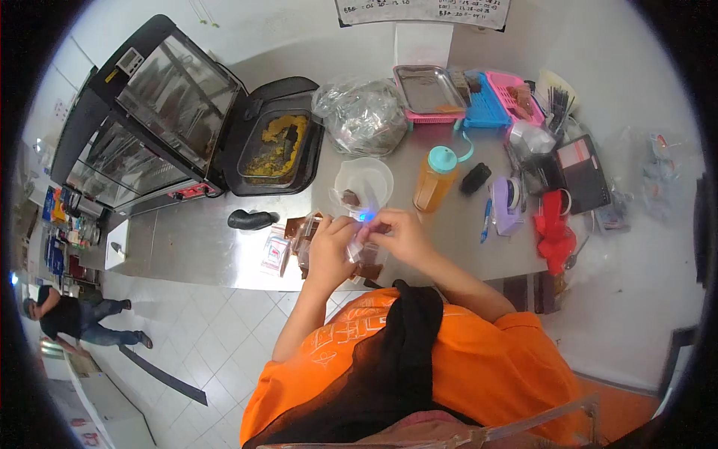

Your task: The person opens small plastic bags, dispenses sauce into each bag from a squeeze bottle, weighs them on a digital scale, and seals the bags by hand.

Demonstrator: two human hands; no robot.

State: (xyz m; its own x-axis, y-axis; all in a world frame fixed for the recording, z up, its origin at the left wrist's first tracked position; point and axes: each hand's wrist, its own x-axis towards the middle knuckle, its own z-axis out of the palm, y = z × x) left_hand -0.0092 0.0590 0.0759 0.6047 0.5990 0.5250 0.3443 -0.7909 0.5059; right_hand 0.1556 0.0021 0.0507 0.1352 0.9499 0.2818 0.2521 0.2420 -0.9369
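Both my hands meet over the near edge of a metal counter. My left hand (334,247) is closed on a small clear plastic bag (354,248). My right hand (401,233) pinches the top of the same bag, close to my left fingertips. A small blue light shows at the fingertips. Under and beside my hands lie several clear packets with brown contents (370,266). Just beyond is a round white plastic bowl (381,174) with a brown piece at its near left side. A clear squeeze bottle with a teal cap (443,160) and orange-brown contents stands behind my right hand.
To the left are a glass display warmer (179,90), a glass dish of yellow food (275,149) and a black object (249,219). A large clear bag (362,118) and baskets (485,106) stand behind. A purple tape dispenser (505,207) and red cloth-like item (552,236) lie right. A person (78,320) is far left.
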